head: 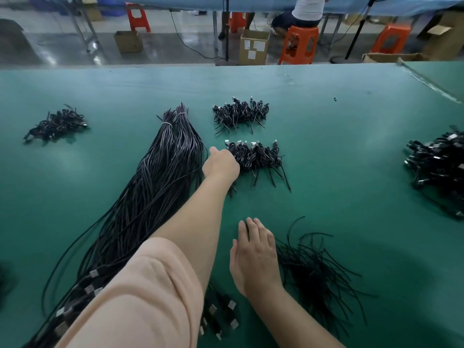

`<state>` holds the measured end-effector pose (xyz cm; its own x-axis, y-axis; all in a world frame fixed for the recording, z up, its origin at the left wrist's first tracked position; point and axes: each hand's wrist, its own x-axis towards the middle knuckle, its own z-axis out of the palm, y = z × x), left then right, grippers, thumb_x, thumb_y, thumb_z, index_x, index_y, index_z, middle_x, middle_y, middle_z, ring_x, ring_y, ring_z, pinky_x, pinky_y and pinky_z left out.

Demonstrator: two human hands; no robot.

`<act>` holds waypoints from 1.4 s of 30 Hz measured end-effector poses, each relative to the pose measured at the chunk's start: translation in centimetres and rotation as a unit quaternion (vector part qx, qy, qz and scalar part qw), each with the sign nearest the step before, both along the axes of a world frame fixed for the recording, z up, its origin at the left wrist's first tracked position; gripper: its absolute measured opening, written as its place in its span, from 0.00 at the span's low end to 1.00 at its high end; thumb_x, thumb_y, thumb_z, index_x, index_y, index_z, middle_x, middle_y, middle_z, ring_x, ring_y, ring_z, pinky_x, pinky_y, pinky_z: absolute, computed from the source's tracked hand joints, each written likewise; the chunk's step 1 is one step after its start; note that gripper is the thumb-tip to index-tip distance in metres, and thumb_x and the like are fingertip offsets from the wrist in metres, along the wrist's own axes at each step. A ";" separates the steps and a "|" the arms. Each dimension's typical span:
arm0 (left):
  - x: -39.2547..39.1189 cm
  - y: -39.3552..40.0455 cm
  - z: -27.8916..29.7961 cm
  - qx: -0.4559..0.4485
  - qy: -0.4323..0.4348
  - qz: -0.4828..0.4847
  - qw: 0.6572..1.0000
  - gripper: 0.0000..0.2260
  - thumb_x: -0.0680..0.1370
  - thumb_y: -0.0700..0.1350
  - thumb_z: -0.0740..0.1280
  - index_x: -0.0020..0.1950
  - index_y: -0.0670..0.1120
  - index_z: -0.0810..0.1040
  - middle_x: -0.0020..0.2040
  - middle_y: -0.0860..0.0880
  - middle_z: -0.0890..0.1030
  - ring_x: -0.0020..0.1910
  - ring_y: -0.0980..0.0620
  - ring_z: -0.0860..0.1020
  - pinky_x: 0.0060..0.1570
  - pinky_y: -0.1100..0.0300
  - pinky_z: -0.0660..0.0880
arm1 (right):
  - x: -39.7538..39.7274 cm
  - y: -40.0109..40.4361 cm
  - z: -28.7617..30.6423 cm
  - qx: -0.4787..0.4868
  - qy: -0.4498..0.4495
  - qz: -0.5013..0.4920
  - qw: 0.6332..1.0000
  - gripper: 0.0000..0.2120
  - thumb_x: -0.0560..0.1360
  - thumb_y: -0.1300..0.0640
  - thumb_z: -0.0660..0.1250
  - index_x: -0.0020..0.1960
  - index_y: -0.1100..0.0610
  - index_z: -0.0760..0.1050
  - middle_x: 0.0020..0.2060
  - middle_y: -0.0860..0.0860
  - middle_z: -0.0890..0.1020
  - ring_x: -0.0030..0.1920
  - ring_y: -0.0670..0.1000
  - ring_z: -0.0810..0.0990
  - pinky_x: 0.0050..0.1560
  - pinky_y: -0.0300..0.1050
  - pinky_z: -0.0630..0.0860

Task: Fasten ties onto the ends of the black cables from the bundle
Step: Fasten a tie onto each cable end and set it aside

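A long bundle of black cables [155,197] runs from the near left to the table's middle, bound by a pale band at its far end, with metal plugs [221,315] at its near end. My left hand [221,164] reaches out to the left edge of a pile of coiled, tied cables [258,159]. Its fingers are hidden behind the back of the hand. My right hand [256,257] lies palm down on the green table [339,151] with straight fingers and holds nothing. Loose black ties [319,272] lie just right of it.
More piles of coiled cables lie at the far middle [241,113], the far left [57,125] and the right edge [439,167]. Beyond the table's far edge are orange stools [298,45], cardboard boxes [253,47] and a seated person [306,11].
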<state>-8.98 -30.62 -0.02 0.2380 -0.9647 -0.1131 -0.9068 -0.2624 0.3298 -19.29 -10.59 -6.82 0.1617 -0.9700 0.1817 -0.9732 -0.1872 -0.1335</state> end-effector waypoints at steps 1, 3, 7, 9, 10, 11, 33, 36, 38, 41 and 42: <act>0.3 0.4 0.6 -0.005 -0.005 -0.012 1.000 0.07 0.83 0.42 0.56 0.53 0.42 0.73 0.63 0.41 0.71 0.46 0.46 0.73 0.42 0.53 0.69 | 0.0 0.0 0.0 0.003 -0.003 0.001 1.000 0.22 0.78 0.53 0.67 0.69 0.63 0.76 0.65 0.58 0.79 0.68 0.58 0.76 0.69 0.56 0.73; 1.5 1.8 2.0 -0.041 0.020 -0.023 0.999 0.11 0.85 0.46 0.56 0.58 0.40 0.74 0.63 0.40 0.70 0.45 0.44 0.74 0.44 0.53 0.68 | -0.1 0.0 -0.2 0.010 -0.007 0.004 1.000 0.22 0.80 0.53 0.64 0.70 0.63 0.74 0.67 0.59 0.78 0.70 0.59 0.74 0.70 0.56 0.71; 7.2 7.0 3.5 -0.124 0.012 -0.028 0.992 0.15 0.84 0.49 0.59 0.66 0.44 0.77 0.62 0.42 0.74 0.51 0.46 0.75 0.47 0.53 0.71 | -0.2 -0.1 -0.3 0.025 -0.018 0.009 0.999 0.23 0.82 0.53 0.58 0.74 0.62 0.70 0.71 0.59 0.74 0.73 0.58 0.70 0.74 0.56 0.65; 10.8 10.2 3.1 -0.097 -0.018 0.002 0.995 0.17 0.84 0.51 0.60 0.70 0.46 0.77 0.64 0.41 0.75 0.59 0.42 0.76 0.53 0.48 0.74 | -0.2 -0.2 -0.4 0.031 -0.021 0.006 0.999 0.23 0.83 0.53 0.57 0.75 0.61 0.68 0.72 0.58 0.73 0.74 0.58 0.68 0.75 0.55 0.63; 12.3 11.9 2.7 -0.076 -0.024 0.023 0.997 0.19 0.84 0.53 0.60 0.72 0.46 0.75 0.66 0.41 0.75 0.63 0.41 0.74 0.58 0.46 0.73 | -0.2 -0.2 -0.4 0.032 -0.020 0.006 0.999 0.23 0.83 0.53 0.57 0.75 0.61 0.68 0.72 0.58 0.73 0.75 0.58 0.68 0.76 0.54 0.63; 13.3 13.4 2.2 -0.057 -0.025 0.036 0.997 0.22 0.84 0.55 0.59 0.75 0.46 0.72 0.68 0.40 0.73 0.67 0.40 0.72 0.63 0.45 0.71 | -0.2 -0.1 -0.3 0.030 -0.020 0.006 0.999 0.23 0.83 0.53 0.57 0.75 0.61 0.68 0.72 0.58 0.73 0.74 0.58 0.68 0.76 0.54 0.63; 12.1 22.1 -4.8 0.012 -0.081 -0.056 0.995 0.31 0.83 0.63 0.50 0.83 0.53 0.49 0.83 0.44 0.45 0.81 0.45 0.40 0.78 0.42 0.41 | 3.2 2.5 5.5 0.275 -0.106 0.078 0.952 0.12 0.81 0.46 0.63 0.55 0.54 0.77 0.49 0.49 0.82 0.48 0.51 0.80 0.44 0.46 0.77; 12.1 22.2 -4.7 0.015 -0.081 -0.055 0.995 0.31 0.83 0.63 0.50 0.83 0.53 0.48 0.83 0.45 0.45 0.81 0.45 0.40 0.78 0.42 0.41 | 3.3 2.9 5.8 0.306 -0.024 0.082 0.948 0.12 0.80 0.52 0.64 0.55 0.58 0.79 0.50 0.54 0.85 0.47 0.55 0.82 0.48 0.50 0.81; 12.0 22.2 -4.7 0.017 -0.078 -0.054 0.995 0.31 0.83 0.63 0.50 0.83 0.53 0.48 0.83 0.45 0.44 0.81 0.45 0.40 0.78 0.42 0.40 | 3.1 3.0 5.8 0.308 -0.012 0.072 0.949 0.11 0.79 0.55 0.64 0.53 0.61 0.80 0.47 0.57 0.85 0.42 0.55 0.80 0.42 0.48 0.79; 12.1 22.2 -4.7 0.018 -0.072 -0.054 0.996 0.31 0.83 0.63 0.50 0.83 0.53 0.48 0.83 0.45 0.44 0.81 0.46 0.39 0.78 0.42 0.40 | 2.6 2.9 6.3 0.316 -0.060 0.052 0.945 0.11 0.78 0.57 0.63 0.49 0.62 0.81 0.44 0.59 0.85 0.37 0.53 0.77 0.39 0.47 0.77; 12.1 22.2 -4.7 0.018 -0.069 -0.053 0.996 0.31 0.83 0.63 0.50 0.83 0.54 0.48 0.83 0.45 0.44 0.81 0.46 0.39 0.78 0.42 0.40 | 2.4 2.9 6.5 0.325 -0.091 0.048 0.940 0.11 0.79 0.56 0.64 0.49 0.61 0.82 0.44 0.57 0.86 0.37 0.53 0.78 0.42 0.48 0.81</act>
<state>3.11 -8.45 -4.69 0.1509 -0.9810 -0.1219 -0.9663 -0.1724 0.1912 -16.91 -7.72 -0.32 0.2770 -0.8681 -0.4119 -0.9064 -0.0938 -0.4118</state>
